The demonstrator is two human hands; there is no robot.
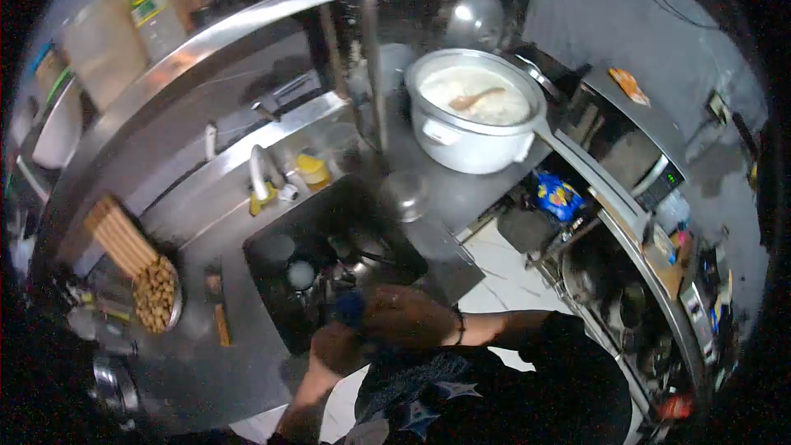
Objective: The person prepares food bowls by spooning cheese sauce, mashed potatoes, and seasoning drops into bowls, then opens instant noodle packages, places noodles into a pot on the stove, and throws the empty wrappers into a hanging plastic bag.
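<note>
At the near edge of the dark sink [272,297], my left hand [336,348] and my right hand [408,315] are close together. A small dark blue thing [348,309] shows between them, too blurred to name. My left hand looks closed around its lower part. My right hand, with a dark band at the wrist, lies over its right side; its fingers are dark and smeared. Inside the sink, just beyond my hands, are a pale round dish [301,274] and shiny metal pieces [362,266] that look like cutlery.
Behind the sink stand a tap [262,169] and a yellow container [313,171]. A big white pot [470,144] holds white liquid and a wooden spoon [478,99]. Left are a bowl of small brown pieces [156,297] and a wooden rack [119,235]. A metal shelf [247,12] overhangs.
</note>
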